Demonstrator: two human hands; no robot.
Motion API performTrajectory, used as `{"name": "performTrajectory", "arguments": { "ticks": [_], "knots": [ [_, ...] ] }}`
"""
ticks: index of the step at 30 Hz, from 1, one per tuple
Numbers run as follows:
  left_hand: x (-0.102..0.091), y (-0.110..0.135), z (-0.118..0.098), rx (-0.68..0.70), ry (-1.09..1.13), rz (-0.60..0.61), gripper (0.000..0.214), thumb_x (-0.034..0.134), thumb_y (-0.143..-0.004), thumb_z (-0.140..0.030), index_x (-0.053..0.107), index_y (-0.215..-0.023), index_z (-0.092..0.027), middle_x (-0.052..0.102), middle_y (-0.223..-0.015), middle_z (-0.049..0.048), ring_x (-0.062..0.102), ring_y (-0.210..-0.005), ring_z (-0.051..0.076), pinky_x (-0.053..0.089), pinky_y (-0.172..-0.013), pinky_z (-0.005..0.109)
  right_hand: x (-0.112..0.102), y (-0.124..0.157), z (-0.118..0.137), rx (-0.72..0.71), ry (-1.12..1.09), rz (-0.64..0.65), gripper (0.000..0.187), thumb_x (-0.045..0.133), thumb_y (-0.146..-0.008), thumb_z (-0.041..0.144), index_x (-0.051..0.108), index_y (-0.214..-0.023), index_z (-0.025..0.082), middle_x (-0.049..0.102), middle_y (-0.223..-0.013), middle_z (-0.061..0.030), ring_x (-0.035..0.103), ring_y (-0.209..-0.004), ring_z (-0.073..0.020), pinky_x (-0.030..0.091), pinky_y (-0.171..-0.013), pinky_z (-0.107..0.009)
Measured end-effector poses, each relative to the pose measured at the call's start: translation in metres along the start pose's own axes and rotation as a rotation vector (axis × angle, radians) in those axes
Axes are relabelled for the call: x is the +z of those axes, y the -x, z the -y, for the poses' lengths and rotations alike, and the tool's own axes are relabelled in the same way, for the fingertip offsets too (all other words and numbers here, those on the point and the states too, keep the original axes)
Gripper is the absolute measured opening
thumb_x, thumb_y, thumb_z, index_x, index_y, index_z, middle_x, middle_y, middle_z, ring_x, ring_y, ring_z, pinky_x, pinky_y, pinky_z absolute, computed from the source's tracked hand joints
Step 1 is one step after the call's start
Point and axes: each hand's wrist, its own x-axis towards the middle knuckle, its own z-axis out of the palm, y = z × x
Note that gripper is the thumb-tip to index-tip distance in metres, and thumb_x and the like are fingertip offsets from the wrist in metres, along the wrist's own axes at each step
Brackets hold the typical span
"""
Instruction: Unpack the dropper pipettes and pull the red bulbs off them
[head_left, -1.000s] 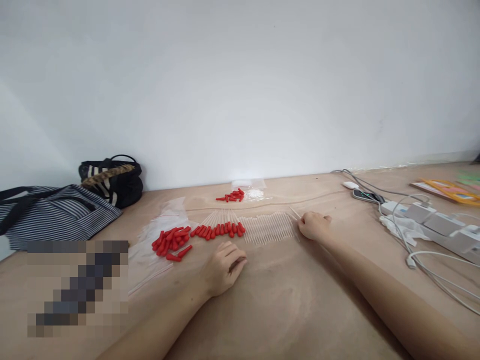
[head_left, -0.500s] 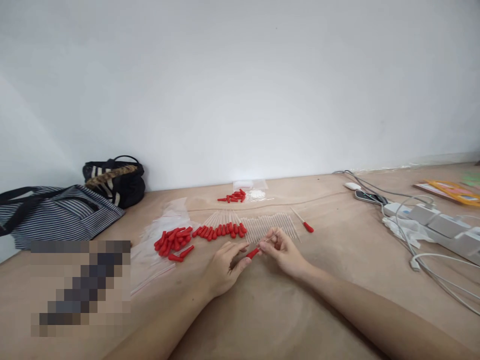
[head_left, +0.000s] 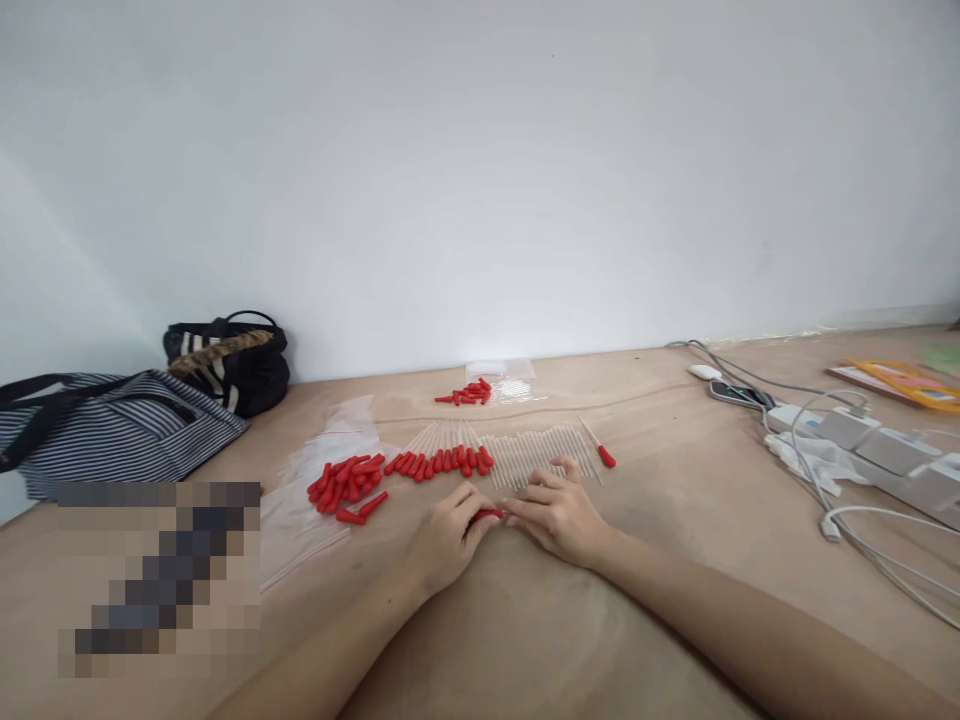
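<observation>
My left hand [head_left: 450,535] is closed on a red rubber bulb [head_left: 487,514], pinched between thumb and fingers low over the table. My right hand [head_left: 562,520] meets it from the other side, its thumb and index fingertip together at the bulb's narrow end; what lies between them is too small to make out. Its other fingers are raised and bent. Just behind it lies a row of thin clear tubes [head_left: 525,458]. Left of these, red-bulbed droppers [head_left: 448,459] fan out side by side. One more dropper [head_left: 606,457] lies alone at the row's right end.
Loose red bulbs [head_left: 345,485] are heaped on clear plastic bags [head_left: 300,540] at left. A smaller bulb pile [head_left: 469,394] lies near the wall. Striped [head_left: 135,430] and black [head_left: 259,375] bags stand far left. Chargers [head_left: 892,450] and cables [head_left: 885,570] occupy the right.
The bulb has shifted left and turned more level. My right hand's fingers have spread, and the thin tube seen in them no longer shows. The lone dropper has slid slightly left.
</observation>
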Motion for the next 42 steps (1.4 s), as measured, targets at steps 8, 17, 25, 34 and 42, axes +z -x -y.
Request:
{"name": "performTrajectory", "arguments": {
  "ticks": [8, 17, 25, 34, 42],
  "knots": [
    [-0.002, 0.002, 0.002, -0.020, -0.014, 0.059, 0.018, 0.042, -0.083, -0.015, 0.050, -0.067, -0.017, 0.051, -0.070, 0.0009, 0.050, -0.064, 0.013, 0.040, -0.059, 0.023, -0.001, -0.002, 0.003, 0.004, -0.060, 0.064, 0.026, 0.046, -0.084, 0.025, 0.059, -0.062, 0.018, 0.053, -0.052, 0.0018, 0.041, -0.066, -0.0115, 0.019, -0.076, -0.035],
    [-0.004, 0.002, 0.002, -0.021, 0.017, 0.066, 0.022, 0.038, -0.085, -0.017, 0.052, -0.068, -0.017, 0.052, -0.071, 0.0016, 0.050, -0.065, 0.013, 0.040, -0.060, 0.024, 0.000, -0.001, 0.005, 0.027, -0.124, 0.051, 0.025, 0.046, -0.084, 0.025, 0.059, -0.065, 0.018, 0.053, -0.052, 0.0021, 0.043, -0.067, -0.0119, 0.019, -0.078, -0.035],
    [-0.017, 0.010, 0.005, -0.127, 0.053, -0.056, 0.017, 0.043, -0.083, -0.022, 0.058, -0.078, -0.018, 0.056, -0.074, 0.0017, 0.053, -0.067, 0.014, 0.044, -0.062, 0.026, -0.023, 0.017, -0.037, 0.444, 0.088, -0.037, 0.025, 0.040, -0.085, 0.022, 0.064, -0.082, 0.020, 0.064, -0.070, -0.0025, 0.049, -0.072, -0.0142, 0.021, -0.074, -0.033],
    [-0.075, 0.016, 0.053, -0.391, -0.255, -0.428, 0.025, 0.045, -0.077, -0.034, 0.056, -0.093, -0.017, 0.059, -0.073, 0.0021, 0.055, -0.059, 0.015, 0.046, -0.057, 0.026, -0.022, 0.011, -0.069, 0.838, 0.412, 0.222, 0.028, 0.038, -0.078, 0.018, 0.064, -0.089, 0.018, 0.066, -0.084, -0.0083, 0.053, -0.085, -0.0207, 0.023, -0.072, -0.034],
    [-0.121, 0.035, 0.072, -0.457, -0.297, -0.141, 0.023, 0.050, -0.068, -0.042, 0.056, -0.072, -0.020, 0.060, -0.062, -0.0015, 0.050, -0.051, 0.014, 0.039, -0.050, 0.024, -0.020, 0.010, -0.067, 0.853, 0.409, 0.356, 0.031, 0.040, -0.077, 0.016, 0.063, -0.097, 0.019, 0.065, -0.089, -0.0097, 0.054, -0.089, -0.0224, 0.026, -0.072, -0.034]
  ]
}}
